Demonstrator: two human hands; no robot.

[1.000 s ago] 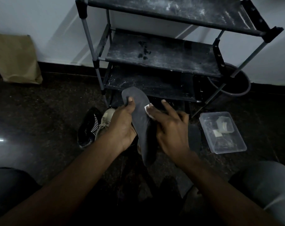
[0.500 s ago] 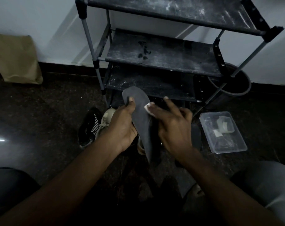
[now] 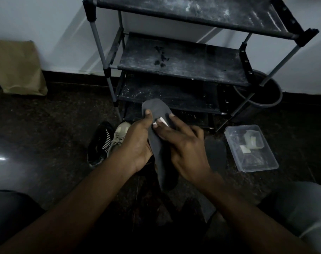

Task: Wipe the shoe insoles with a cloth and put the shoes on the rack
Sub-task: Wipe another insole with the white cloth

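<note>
A dark grey insole [image 3: 156, 108] was held upright over the floor [image 3: 51, 129], in front of the lowest shelf of the rack [image 3: 174, 59]. It was gripped by the left hand [image 3: 137, 145]: the thumb [image 3: 149, 117] was laid on its upper face near the toe end, and the other fingers were curled behind it. A small white cloth [image 3: 162, 120] was pressed against the insole's face by the right hand [image 3: 187, 153], whose fingers [image 3: 176, 124] were stretched out straight and slightly spread over it. Only a corner of the cloth was seen between two fingertips. Whether the right thumb touched the insole could not be told.

A black shoe [image 3: 99, 143] with white stripes and a beige shoe [image 3: 120, 133] were set side by side on the floor, just left of the left hand. A second insole [image 3: 215, 153] was laid flat on the floor to the right of the right hand, beside a clear box [image 3: 255, 162]. The rack's dusty shelves were seen against the wall, with a bucket [image 3: 269, 101] behind its right leg and a paper bag [image 3: 16, 68] leaned on the wall far to the left.
</note>
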